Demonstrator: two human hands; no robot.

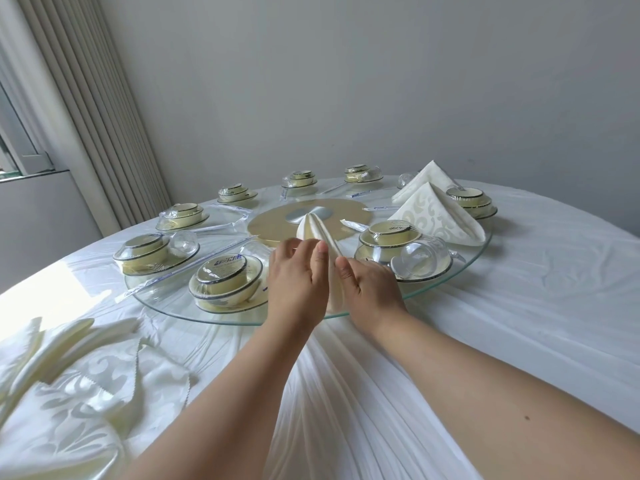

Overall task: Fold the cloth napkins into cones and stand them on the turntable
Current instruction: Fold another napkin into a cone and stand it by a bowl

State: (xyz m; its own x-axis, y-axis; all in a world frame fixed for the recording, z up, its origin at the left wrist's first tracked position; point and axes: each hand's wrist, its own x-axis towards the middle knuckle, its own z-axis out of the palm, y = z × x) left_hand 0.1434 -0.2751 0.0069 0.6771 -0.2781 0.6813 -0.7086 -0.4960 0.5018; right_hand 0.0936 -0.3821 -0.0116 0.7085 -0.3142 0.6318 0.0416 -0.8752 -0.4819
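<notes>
The cone napkin [320,237] stands at the turntable [450,282] near rim, point leaning toward its hub, between my hands: left hand [298,282] pinches its fold, right hand [370,289] presses flat alongside.

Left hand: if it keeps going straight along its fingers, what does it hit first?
Likely the folded cream cloth napkin that the left hand already touches at its fingertips; beyond that, the round gold turntable hub. Depth is unclear.

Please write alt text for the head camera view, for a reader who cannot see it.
Both hands, left hand and right hand, set a folded napkin upright on the glass turntable. Two finished napkin cones stand at far right among wrapped bowl sets; unfolded napkins lie at near left.
</notes>
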